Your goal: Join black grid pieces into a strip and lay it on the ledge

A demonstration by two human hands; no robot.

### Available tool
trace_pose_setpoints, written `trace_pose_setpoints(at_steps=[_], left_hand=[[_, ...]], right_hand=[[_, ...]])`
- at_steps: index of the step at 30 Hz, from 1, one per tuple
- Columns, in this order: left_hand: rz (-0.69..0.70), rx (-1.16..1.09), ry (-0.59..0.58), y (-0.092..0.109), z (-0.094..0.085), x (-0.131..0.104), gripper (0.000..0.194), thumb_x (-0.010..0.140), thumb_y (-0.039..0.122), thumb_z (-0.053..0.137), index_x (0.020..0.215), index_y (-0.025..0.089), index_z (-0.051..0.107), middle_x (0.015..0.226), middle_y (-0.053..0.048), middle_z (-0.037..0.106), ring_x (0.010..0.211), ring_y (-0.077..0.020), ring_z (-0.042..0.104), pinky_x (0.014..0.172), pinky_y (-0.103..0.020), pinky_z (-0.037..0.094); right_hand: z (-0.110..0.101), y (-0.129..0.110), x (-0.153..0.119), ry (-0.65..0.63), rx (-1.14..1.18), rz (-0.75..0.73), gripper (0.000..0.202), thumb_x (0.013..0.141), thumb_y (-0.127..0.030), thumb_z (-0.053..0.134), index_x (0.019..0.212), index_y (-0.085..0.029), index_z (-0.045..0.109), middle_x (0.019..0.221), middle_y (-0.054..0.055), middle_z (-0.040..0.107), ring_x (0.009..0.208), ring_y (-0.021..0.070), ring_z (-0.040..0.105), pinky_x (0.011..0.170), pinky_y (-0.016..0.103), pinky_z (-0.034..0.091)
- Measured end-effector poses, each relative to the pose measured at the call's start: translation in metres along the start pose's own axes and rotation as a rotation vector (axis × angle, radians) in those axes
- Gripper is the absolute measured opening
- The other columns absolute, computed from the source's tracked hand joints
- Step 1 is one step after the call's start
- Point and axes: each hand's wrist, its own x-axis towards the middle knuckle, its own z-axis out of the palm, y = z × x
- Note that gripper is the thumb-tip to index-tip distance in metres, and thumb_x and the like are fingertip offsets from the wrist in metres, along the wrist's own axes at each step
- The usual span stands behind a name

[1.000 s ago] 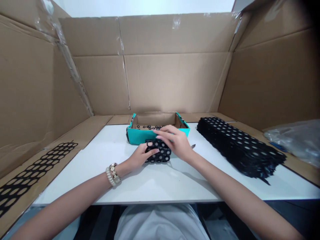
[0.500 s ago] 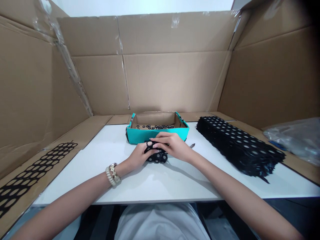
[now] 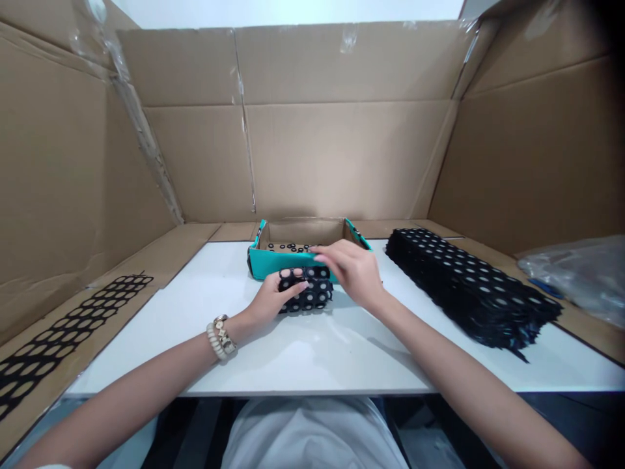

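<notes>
My left hand (image 3: 266, 303) grips a folded black sheet with rows of round holes (image 3: 316, 294), its thumb across the front, just above the table. Beyond it stands a turquoise-fronted cardboard box (image 3: 273, 263) with several small black rings (image 3: 293, 247) on its bottom. At the box's right front rim is my right hand (image 3: 359, 270), apart from the sheet. Thumb and fingertips are pinched together there; whatever they may hold is too small to make out.
A tall stack of black perforated sheets (image 3: 459, 280) lies to the right on the white table (image 3: 312, 365). A single opened-out perforated sheet (image 3: 73, 326) rests on cardboard at the left. Clear plastic (image 3: 581, 273) lies far right. Cardboard walls (image 3: 342, 156) enclose the table.
My right hand has left the folded black sheet and moved up and right to the box's rim. My left hand keeps its hold, and more of the sheet shows.
</notes>
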Motion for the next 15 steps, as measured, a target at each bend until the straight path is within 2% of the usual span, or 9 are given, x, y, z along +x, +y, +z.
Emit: trace_pose_setpoints(at_steps=[3,6,10,15], left_hand=[[0.049,-0.001,0.043,0.004,-0.002,0.001,0.034,0.076,0.04,0.07,0.097,0.014,0.065,0.1,-0.005,0.069,0.095,-0.0205,0.06,0.085,-0.03,0.046],[0.113,0.103,0.012,0.004,-0.005,0.001,0.028,0.08,0.038,0.067,0.095,0.014,0.065,0.097,-0.005,0.069,0.093,-0.0199,0.06,0.083,-0.028,0.046],[0.175,0.248,-0.049,0.003,-0.008,0.001,0.025,0.084,0.037,0.062,0.093,0.015,0.064,0.095,-0.004,0.069,0.092,-0.0195,0.06,0.082,-0.028,0.047],[0.206,0.303,-0.096,0.004,-0.01,0.0,0.026,0.086,0.038,0.058,0.092,0.014,0.064,0.096,-0.004,0.068,0.09,-0.0196,0.06,0.08,-0.028,0.046]], right_hand=[[0.009,-0.004,-0.006,-0.158,-0.122,-0.151,0.032,0.095,-0.036,0.047,0.115,-0.019,0.066,0.101,0.008,0.069,0.091,0.0188,0.063,0.072,0.029,0.051],[0.014,-0.003,-0.009,-0.246,-0.143,-0.141,0.04,0.09,-0.043,0.053,0.12,-0.019,0.063,0.105,0.009,0.068,0.095,0.02,0.063,0.069,0.03,0.053],[0.014,0.002,-0.01,-0.259,-0.073,-0.062,0.036,0.085,-0.044,0.06,0.111,-0.021,0.069,0.1,0.007,0.07,0.092,0.0202,0.065,0.073,0.031,0.053],[0.013,0.002,-0.011,-0.251,0.007,-0.021,0.03,0.088,-0.04,0.058,0.107,-0.02,0.071,0.093,0.007,0.071,0.083,0.0185,0.067,0.07,0.029,0.052]])
